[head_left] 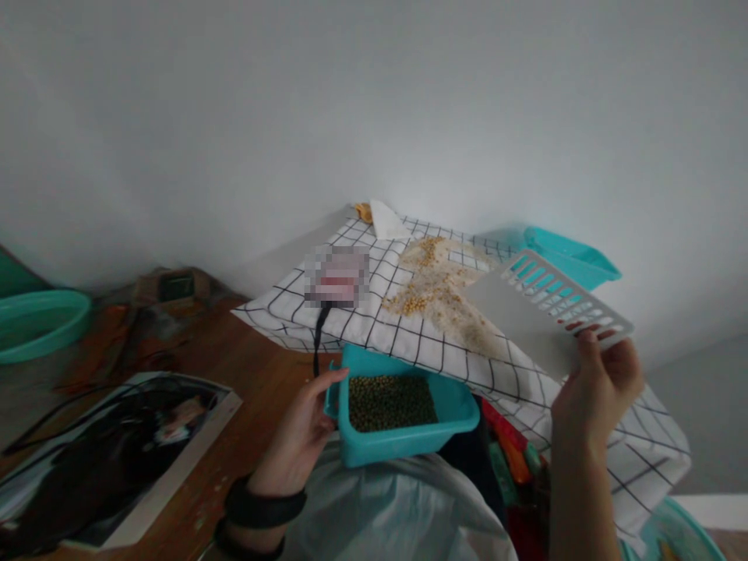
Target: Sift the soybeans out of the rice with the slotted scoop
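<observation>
My left hand [307, 428] is closed on the handle end of a turquoise plastic box [379, 450]. Small dark green and yellowish beans [393, 401] cover its bottom. My right hand [599, 386] pinches the slotted edge of a flat light-grey plastic plate [514, 312], tilted over a white cloth with black grid lines [362, 327]. Left of the plate, yellow grains [414, 304] and fine beige grains [461, 319] lie spread in patches on the cloth. The box sits just below the cloth's front edge.
A second turquoise tray [573, 257] stands at the cloth's back right. A pixelated pink item [339, 276] with a black strap lies on the cloth's left. At left are a picture sheet [157, 475] and a green basin [44, 323]. A pale plastic bag [403, 506] hangs below the box.
</observation>
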A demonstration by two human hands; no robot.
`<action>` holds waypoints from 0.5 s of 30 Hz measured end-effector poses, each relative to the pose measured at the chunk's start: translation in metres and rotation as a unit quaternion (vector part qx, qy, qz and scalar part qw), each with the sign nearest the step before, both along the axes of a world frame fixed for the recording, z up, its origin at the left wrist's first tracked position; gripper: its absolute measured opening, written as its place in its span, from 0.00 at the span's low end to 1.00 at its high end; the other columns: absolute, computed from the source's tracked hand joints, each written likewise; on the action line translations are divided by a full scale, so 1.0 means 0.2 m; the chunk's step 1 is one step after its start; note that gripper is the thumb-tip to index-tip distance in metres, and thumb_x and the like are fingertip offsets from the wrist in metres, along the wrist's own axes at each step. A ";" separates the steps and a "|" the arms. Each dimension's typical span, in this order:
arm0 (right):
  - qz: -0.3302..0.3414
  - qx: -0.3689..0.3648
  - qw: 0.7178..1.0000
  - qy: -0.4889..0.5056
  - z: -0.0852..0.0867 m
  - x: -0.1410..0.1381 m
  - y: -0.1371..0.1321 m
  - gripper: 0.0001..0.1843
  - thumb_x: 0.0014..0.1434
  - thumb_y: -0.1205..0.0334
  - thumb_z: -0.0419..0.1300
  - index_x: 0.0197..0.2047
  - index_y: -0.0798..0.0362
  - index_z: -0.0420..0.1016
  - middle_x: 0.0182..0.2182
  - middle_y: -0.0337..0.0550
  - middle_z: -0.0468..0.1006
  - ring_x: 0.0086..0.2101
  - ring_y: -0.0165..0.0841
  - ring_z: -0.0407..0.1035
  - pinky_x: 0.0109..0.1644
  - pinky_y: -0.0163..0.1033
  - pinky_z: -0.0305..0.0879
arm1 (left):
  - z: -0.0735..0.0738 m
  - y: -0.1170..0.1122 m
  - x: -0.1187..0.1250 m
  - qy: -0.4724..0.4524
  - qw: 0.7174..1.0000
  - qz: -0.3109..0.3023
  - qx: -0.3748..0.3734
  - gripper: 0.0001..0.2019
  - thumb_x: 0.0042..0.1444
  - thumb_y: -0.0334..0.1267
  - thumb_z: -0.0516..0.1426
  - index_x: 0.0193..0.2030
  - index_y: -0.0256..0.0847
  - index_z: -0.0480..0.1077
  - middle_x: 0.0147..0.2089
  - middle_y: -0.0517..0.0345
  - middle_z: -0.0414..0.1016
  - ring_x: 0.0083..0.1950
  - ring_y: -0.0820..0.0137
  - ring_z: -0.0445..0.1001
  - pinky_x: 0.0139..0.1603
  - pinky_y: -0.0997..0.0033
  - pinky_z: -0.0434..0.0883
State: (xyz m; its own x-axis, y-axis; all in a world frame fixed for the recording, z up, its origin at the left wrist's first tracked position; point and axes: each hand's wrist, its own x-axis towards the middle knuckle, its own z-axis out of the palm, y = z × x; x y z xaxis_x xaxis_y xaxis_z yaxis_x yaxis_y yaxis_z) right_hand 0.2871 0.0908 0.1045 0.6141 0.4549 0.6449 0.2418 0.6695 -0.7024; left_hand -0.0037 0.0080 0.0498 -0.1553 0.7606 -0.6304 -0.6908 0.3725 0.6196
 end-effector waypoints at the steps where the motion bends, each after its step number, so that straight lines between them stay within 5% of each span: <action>1: 0.002 0.002 1.000 0.001 0.00 0.01 0.02 0.07 0.53 0.61 0.64 0.28 0.53 0.71 0.27 0.36 0.70 0.32 0.30 0.65 0.44 0.39 0.61 | 0.00 0.00 0.00 0.003 1.000 -0.001 -0.001 0.02 0.51 0.31 0.60 0.29 0.38 0.74 0.24 0.60 0.77 0.19 0.75 0.71 0.18 0.78 0.65; 9: 0.102 -0.058 0.991 -0.059 0.05 -0.20 0.14 0.08 0.56 0.57 0.61 0.30 0.51 0.69 0.30 0.37 0.73 0.33 0.31 0.68 0.42 0.38 0.63 | -0.03 0.02 0.01 -0.006 1.000 -0.019 0.000 0.04 0.50 0.32 0.62 0.34 0.39 0.76 0.28 0.58 0.80 0.26 0.68 0.78 0.20 0.76 0.69; 15: 0.148 -0.095 0.980 -0.095 -0.01 -0.33 0.14 0.09 0.60 0.56 0.59 0.31 0.51 0.69 0.31 0.37 0.72 0.33 0.31 0.67 0.40 0.37 0.62 | -0.04 0.02 0.01 -0.003 1.000 -0.006 0.001 0.06 0.52 0.30 0.60 0.38 0.37 0.77 0.30 0.57 0.81 0.25 0.71 0.77 0.21 0.77 0.70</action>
